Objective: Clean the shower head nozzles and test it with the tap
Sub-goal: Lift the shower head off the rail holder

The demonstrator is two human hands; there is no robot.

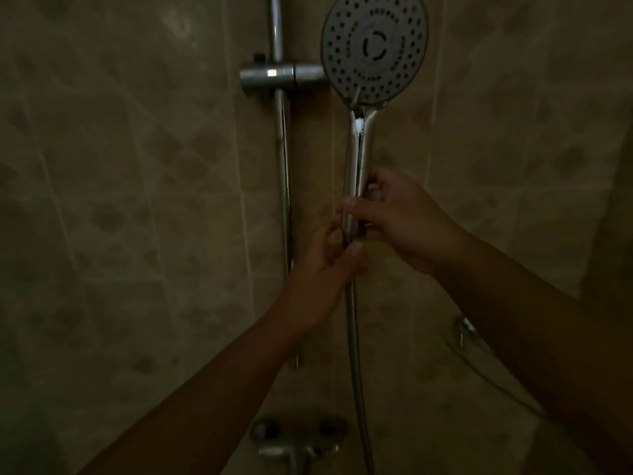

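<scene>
A round chrome shower head (375, 46) with many dark nozzles faces me at the top, upright on its long handle (358, 159). My right hand (400, 221) grips the lower handle from the right. Just below, my left hand (325, 269) holds the handle's bottom end where the metal hose (352, 354) joins. The hose hangs down past the chrome tap (296, 447) at the bottom. The scene is dim.
A vertical chrome rail (282, 186) with a sliding holder bracket (274, 77) stands left of the shower head. Beige tiled walls surround everything. A second chrome fitting (464, 330) shows at the right, partly behind my right forearm.
</scene>
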